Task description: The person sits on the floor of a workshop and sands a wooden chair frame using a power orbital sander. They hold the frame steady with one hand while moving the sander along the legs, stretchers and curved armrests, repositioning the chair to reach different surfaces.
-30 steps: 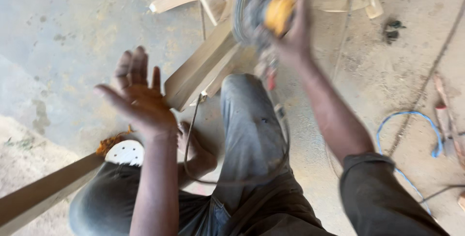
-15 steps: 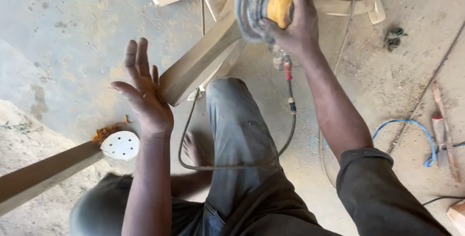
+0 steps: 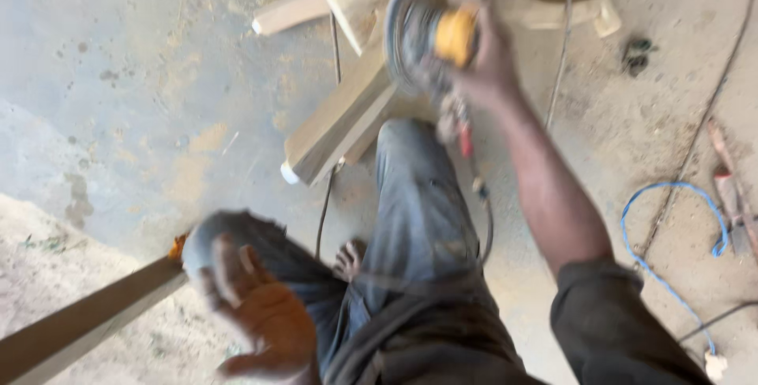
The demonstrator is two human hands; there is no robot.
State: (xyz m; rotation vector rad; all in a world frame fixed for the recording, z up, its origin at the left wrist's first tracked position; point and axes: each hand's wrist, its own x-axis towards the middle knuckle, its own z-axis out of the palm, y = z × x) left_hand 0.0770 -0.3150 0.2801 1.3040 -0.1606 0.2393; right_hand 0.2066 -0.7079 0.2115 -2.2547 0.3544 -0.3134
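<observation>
your right hand is wrapped tight round the yellow-topped round power sander, up at about 1 o'clock in the view, its disc blurred and tilted on edge. the sander sits just over the pale wooden frame of planks that lies on the dusty grey concrete floor and runs from 12 o'clock down toward the centre. the sander's dark cord drops from the tool past your grey-trousered knee. your left hand is down at 7 o'clock, palm up, fingers spread loose and empty, blurred, hovering just beside your other knee. a long wooden board slants in from 8 o'clock, its end close to that hand; whether they touch can't be told. a blue cable loops on the floor at 4 o'clock, well apart from both hands.
</observation>
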